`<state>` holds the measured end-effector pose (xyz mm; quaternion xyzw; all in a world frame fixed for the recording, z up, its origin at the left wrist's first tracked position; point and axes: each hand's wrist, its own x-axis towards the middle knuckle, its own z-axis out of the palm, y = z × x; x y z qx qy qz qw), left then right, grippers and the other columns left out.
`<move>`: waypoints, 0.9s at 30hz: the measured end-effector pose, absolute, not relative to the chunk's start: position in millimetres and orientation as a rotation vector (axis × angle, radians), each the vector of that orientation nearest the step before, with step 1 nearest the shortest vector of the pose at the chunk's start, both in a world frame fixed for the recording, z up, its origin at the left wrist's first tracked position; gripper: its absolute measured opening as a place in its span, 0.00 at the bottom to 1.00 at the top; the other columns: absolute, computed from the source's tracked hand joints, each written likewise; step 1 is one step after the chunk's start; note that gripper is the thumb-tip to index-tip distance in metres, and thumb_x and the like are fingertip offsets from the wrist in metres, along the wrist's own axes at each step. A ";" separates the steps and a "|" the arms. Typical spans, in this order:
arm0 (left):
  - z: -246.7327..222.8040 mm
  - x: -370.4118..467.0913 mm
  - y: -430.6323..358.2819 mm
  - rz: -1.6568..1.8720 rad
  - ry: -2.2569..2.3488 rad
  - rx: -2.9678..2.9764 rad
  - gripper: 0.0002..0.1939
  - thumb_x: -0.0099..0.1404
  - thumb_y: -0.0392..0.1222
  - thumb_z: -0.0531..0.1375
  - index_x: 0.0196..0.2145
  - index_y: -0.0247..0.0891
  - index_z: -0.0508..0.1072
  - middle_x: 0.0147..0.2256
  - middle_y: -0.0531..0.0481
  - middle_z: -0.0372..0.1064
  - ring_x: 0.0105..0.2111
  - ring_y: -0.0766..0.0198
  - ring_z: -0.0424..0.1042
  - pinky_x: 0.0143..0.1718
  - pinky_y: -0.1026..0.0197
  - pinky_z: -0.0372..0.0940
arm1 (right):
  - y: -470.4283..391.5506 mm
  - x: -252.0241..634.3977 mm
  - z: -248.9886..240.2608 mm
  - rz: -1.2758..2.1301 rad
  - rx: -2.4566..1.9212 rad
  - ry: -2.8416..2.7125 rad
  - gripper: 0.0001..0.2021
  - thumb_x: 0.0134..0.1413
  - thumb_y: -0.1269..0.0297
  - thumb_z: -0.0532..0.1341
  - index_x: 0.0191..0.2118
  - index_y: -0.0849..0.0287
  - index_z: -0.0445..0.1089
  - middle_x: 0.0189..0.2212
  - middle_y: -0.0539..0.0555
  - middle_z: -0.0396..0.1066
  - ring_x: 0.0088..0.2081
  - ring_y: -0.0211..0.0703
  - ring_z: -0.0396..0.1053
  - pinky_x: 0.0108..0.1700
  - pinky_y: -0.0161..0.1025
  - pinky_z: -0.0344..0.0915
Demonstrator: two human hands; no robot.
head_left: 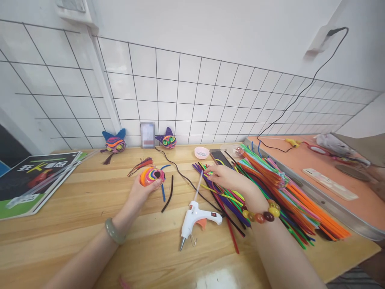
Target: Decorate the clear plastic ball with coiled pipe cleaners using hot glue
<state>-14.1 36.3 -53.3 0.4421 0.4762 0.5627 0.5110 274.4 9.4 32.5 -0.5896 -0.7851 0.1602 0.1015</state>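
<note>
- Pale wood with streaky grain forms the tabletop (pixel 90 196).
- Nearest lies a smooth white plastic glue gun (pixel 191 218), its metal nozzle pointing toward the person, with an orange trigger and a translucent glue stick at the back.
- Right of it, thin fuzzy stems (pixel 276 180) lie in a many-coloured heap. The right hand (pixel 227 178) reaches over them with fingers bent; whether they pinch one, one cannot tell.
- The left hand (pixel 144 190), above the left-centre of the tabletop, has its fingers curled around a rounded ornament (pixel 150 175): orange, pink, yellow and blue bands ring a dark round spot.
- Short blue and black stems (pixel 168 195) lie just beside that hand; a stringy, dark-red tassel (pixel 141 165) lies just beyond.
- Farther back are a pink bowl (pixel 201 157) and two striped ornaments with pointed, ear-like tips (pixel 115 145).
- Behind everything, thin dark lines form a grid (pixel 178 82).
</note>
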 end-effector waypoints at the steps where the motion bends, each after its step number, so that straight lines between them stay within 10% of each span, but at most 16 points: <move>1: -54.1 -14.2 36.6 1.355 1.148 1.076 0.33 0.41 0.43 0.73 0.46 0.36 0.70 0.41 0.45 0.76 0.40 0.57 0.75 0.44 0.57 0.69 | 8.6 274.3 33.4 0.468 -1.737 -2.321 0.16 0.55 0.73 0.55 0.48 0.61 0.72 0.43 0.59 0.75 0.45 0.50 0.71 0.49 0.41 0.63; 18: -58.1 -16.7 39.5 1.309 1.106 1.069 0.34 0.44 0.45 0.72 0.49 0.36 0.69 0.42 0.44 0.75 0.40 0.58 0.75 0.40 0.58 0.69 | -1.8 233.3 24.7 0.571 -1.614 -2.491 0.20 0.55 0.74 0.53 0.53 0.62 0.69 0.32 0.56 0.77 0.33 0.45 0.72 0.34 0.36 0.64; 27: -59.6 -16.0 41.3 1.329 1.087 1.066 0.35 0.41 0.47 0.73 0.47 0.35 0.70 0.40 0.43 0.75 0.40 0.55 0.74 0.40 0.55 0.70 | 15.1 176.3 1.0 0.567 -1.279 -2.808 0.17 0.54 0.75 0.56 0.47 0.54 0.74 0.43 0.55 0.75 0.42 0.47 0.71 0.43 0.37 0.64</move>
